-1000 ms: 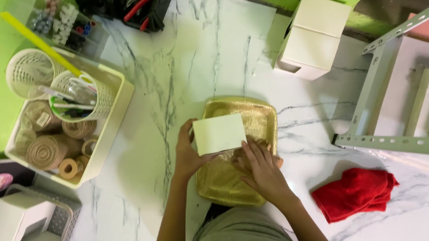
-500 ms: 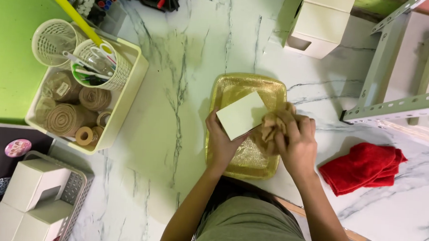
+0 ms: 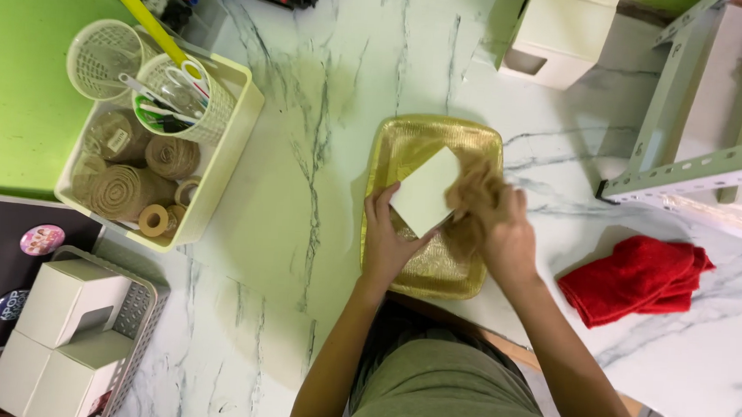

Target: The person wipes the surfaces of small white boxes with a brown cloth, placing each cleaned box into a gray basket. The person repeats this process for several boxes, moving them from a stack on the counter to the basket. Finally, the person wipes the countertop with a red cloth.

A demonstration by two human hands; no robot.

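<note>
1. Gold tray (image 3: pixel 467 146): lies beneath both our hands.
2. Pale square card (image 3: pixel 423 192): pinched in our left hand (image 3: pixel 386 243), over the tray.
3. Tan burlap wad (image 3: pixel 473 197): clutched by our right hand (image 3: pixel 509 241), touching the card's right edge.

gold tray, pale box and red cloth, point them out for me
gold tray (image 3: pixel 408 138), head view, bare top-left rim
pale box (image 3: pixel 423 192), head view, middle of its top face
red cloth (image 3: pixel 638 277), head view, centre of the folds
</note>
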